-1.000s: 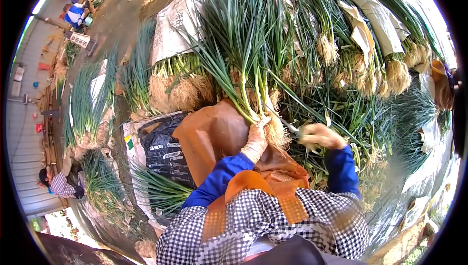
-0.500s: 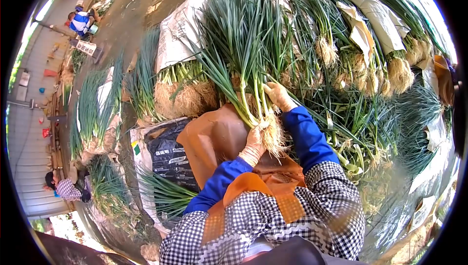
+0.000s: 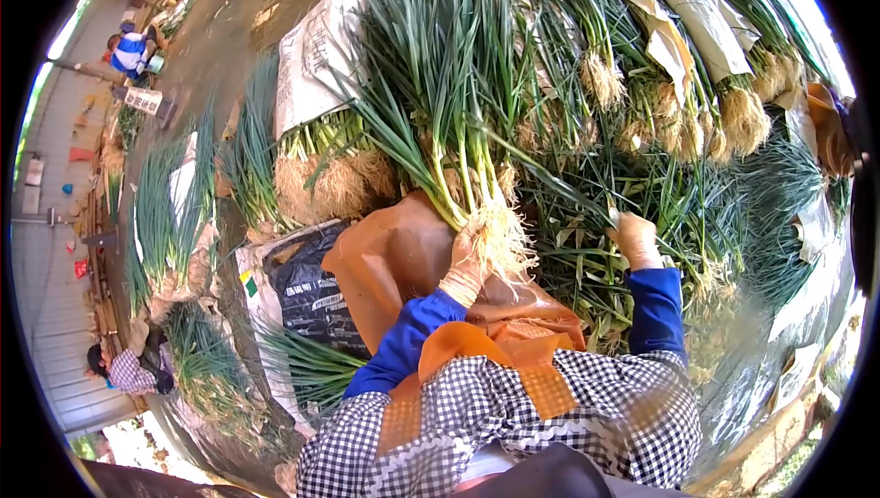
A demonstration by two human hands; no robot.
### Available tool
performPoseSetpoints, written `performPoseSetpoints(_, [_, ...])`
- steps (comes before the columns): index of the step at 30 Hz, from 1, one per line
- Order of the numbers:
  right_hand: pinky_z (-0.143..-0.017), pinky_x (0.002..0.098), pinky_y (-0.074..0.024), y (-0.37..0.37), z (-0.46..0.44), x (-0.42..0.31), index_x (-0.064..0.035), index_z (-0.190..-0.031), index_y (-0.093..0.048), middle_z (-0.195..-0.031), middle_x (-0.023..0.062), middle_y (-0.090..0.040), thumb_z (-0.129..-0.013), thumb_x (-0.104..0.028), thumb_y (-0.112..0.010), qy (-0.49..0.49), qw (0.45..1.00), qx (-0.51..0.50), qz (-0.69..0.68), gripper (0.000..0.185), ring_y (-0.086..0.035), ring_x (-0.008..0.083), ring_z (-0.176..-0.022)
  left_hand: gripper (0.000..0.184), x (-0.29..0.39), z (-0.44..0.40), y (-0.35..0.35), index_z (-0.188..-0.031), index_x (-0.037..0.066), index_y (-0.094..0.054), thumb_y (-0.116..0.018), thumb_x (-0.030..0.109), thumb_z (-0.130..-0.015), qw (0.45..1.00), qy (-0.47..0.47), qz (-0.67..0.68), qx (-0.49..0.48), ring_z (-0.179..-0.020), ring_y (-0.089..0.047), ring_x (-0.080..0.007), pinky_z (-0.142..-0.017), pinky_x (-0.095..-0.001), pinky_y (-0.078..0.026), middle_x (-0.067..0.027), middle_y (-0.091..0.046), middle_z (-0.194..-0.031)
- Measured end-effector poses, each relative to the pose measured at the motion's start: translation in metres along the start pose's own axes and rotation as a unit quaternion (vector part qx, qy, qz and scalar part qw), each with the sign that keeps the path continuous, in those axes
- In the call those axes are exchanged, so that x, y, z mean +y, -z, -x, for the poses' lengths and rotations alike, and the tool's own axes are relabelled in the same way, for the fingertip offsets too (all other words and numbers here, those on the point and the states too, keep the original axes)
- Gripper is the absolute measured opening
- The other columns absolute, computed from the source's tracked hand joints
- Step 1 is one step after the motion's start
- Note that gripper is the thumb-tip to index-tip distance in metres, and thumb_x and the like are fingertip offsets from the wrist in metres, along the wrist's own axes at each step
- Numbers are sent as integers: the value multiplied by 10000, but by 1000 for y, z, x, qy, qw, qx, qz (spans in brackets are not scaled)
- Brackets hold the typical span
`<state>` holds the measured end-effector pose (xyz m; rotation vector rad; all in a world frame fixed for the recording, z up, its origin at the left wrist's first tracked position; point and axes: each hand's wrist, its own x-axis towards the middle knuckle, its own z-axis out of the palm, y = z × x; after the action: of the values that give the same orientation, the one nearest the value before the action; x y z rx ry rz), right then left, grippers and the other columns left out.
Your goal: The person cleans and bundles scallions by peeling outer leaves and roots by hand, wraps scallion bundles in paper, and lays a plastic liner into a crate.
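Observation:
My left hand (image 3: 467, 260) is closed round the root end of a bunch of long green onions (image 3: 463, 164), whose leaves spread up and away from me. Pale stringy roots (image 3: 504, 240) hang beside its fingers, above the brown apron (image 3: 394, 246) over my lap. Out to the right, my right hand (image 3: 634, 236) is closed on the end of a long green leaf (image 3: 550, 173), which stretches back to the bunch. Loose leaves (image 3: 587, 287) lie below and around this hand.
Bundles with thick roots (image 3: 335, 182) lie ahead, partly under a white sack (image 3: 321, 58). More wrapped bundles (image 3: 697, 21) lie at the upper right. A black printed bag (image 3: 312, 287) is left of my lap. Two people (image 3: 133, 49) (image 3: 133, 372) sit far left.
My right hand came in to the stalks, then moved out to the right, drawing a leaf away from the bunch. My left hand has kept its hold on the root end.

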<state>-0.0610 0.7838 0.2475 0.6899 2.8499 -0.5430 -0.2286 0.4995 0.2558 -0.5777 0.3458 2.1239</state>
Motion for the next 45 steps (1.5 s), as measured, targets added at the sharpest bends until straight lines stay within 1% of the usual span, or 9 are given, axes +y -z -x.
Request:
performPoseSetpoints(7, [-707,273,-445,-34,-121,-165,1,-970,-608,-827,-10,-595,-901,-350,-536,24,724,-160,-670,365,-528,129,-725,320,5,8,-4,-1170,-25,-520,-500,108,-880,999,40,-35,9,-1007,-585,-291,-920,-419,-456,-164,-599,-1110])
performPoseSetpoints(15, [-584,274,-449,-58,-103,-214,-18,-886,-568,-700,56,-581,-860,-261,-622,-21,850,142,-507,249,-551,139,-639,259,-10,7,13,-1083,15,-567,-580,6,-824,956,-105,-267,58,-866,-607,-161,-774,-283,-502,-46,-624,-943])
performPoseSetpoints(21, [-504,215,-374,-19,-89,-210,-73,-963,-594,-674,-48,-509,-882,-266,-587,-154,304,-175,-924,210,-420,56,-529,273,-2,9,-11,-1099,1,-545,-553,36,-828,989,-91,-111,34,-823,-600,-224,-802,-336,-490,-92,-613,-953])
performPoseSetpoints(24, [-693,357,-519,-77,-98,-204,-137,-1108,-564,-970,99,-608,-906,-370,-509,11,538,-88,-838,313,-607,223,-758,242,4,6,6,-1071,12,-552,-549,36,-830,990,-72,-111,39,-821,-604,-235,-780,-360,-504,-105,-615,-949])
performPoseSetpoints(26, [-644,310,-521,-37,-90,-219,-125,-1114,-561,-986,97,-617,-906,-365,-503,-158,355,-213,-896,323,-612,208,-739,211,6,5,5,-1046,26,-557,-540,32,-836,993,-58,-105,19,-817,-606,-236,-757,-376,-516,-110,-615,-944])
performPoseSetpoints(28, [-654,347,-521,-74,-94,-209,-104,-1126,-550,-1017,94,-612,-892,-414,-511,-103,478,-148,-860,390,-613,219,-733,209,5,2,9,-1044,29,-557,-540,30,-836,991,-80,-107,24,-819,-605,-235,-754,-371,-517,-109,-614,-941])
performPoseSetpoints(29, [-677,367,-519,-79,-101,-200,-97,-1133,-546,-1028,89,-608,-891,-434,-506,-169,346,-216,-897,416,-612,223,-755,207,4,1,10,-1041,32,-558,-540,28,-836,989,-101,-108,29,-820,-604,-233,-752,-366,-518,-107,-613,-938])
performPoseSetpoints(35, [-795,335,-488,-56,-104,-214,-65,-1088,-592,-964,69,-638,-916,-314,-472,-40,510,-122,-850,326,-593,179,-861,212,-9,11,-14,-1033,29,-555,-549,-11,-825,975,-142,-167,26,-809,-595,-190,-736,-312,-517,-76,-599,-910])
performPoseSetpoints(45, [-838,281,-435,-78,-142,-195,-52,-1212,-505,-1121,32,-562,-939,-329,-477,-48,501,-21,-864,390,-553,148,-908,239,-7,15,-21,-1079,25,-552,-541,-1,-842,980,-138,-139,-21,-845,-603,-191,-771,-312,-512,-82,-608,-946])
